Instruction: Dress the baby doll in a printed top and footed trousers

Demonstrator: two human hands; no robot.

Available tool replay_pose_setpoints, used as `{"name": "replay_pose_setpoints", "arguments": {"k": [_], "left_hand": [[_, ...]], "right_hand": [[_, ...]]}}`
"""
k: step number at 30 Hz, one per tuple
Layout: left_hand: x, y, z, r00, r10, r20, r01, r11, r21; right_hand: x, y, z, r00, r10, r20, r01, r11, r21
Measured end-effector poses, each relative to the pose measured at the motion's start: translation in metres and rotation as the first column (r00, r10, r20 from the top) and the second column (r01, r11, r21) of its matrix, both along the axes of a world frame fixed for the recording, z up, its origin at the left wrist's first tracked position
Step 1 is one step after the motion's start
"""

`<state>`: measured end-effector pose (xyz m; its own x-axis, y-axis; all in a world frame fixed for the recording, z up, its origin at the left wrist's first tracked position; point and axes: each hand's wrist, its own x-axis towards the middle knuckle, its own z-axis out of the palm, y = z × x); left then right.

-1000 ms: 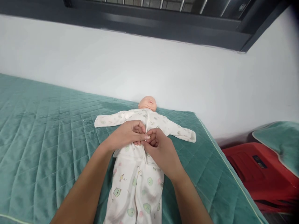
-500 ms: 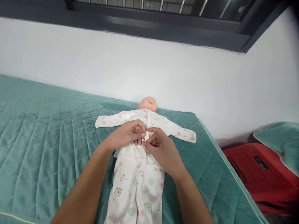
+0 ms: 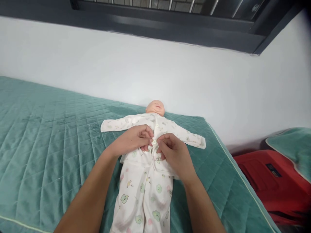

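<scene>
A baby doll (image 3: 155, 107) lies on its back, dressed in a white printed shirt (image 3: 142, 119) and printed pants (image 3: 145, 200). Over its belly, my left hand (image 3: 133, 139) pinches one front edge of the shirt beside a pale round button (image 3: 155, 142). From the other side, my right hand (image 3: 174, 152) has its thumb and forefinger closed on the opposite front edge, close to that button. Another button (image 3: 156, 125) shows higher on the chest. Both shirt sleeves stretch out sideways. Below the button the shirt fronts part slightly.
The doll lies on a green quilted cover (image 3: 60, 145) against a white wall (image 3: 121, 64). Above is a dark window frame (image 3: 170, 27) with bars. Right of the bed edge stands a red plastic object (image 3: 267, 181), with green cloth (image 3: 291, 145) behind it.
My right thumb and fingers have drawn slightly right, away from the button, which now shows whole and flat. My left hand keeps nearly the same hold.
</scene>
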<state>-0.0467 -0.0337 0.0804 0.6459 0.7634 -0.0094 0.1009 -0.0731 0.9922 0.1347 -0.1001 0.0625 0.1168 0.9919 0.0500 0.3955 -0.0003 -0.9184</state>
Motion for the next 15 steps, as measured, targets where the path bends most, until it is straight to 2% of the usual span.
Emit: {"name": "replay_pose_setpoints", "arguments": {"k": [8,15], "left_hand": [[-0.0027,0.0012,-0.0009,0.999,-0.033,-0.025,0.033,0.999,-0.002],[-0.0021,-0.0018,0.0001,0.998,-0.011,-0.057,0.011,1.0,-0.006]], "right_hand": [[-0.0007,-0.0004,0.0009,1.0,-0.001,0.031,0.001,1.0,-0.009],[-0.0013,-0.0008,0.0019,1.0,-0.014,0.026,0.015,1.0,-0.024]]}}
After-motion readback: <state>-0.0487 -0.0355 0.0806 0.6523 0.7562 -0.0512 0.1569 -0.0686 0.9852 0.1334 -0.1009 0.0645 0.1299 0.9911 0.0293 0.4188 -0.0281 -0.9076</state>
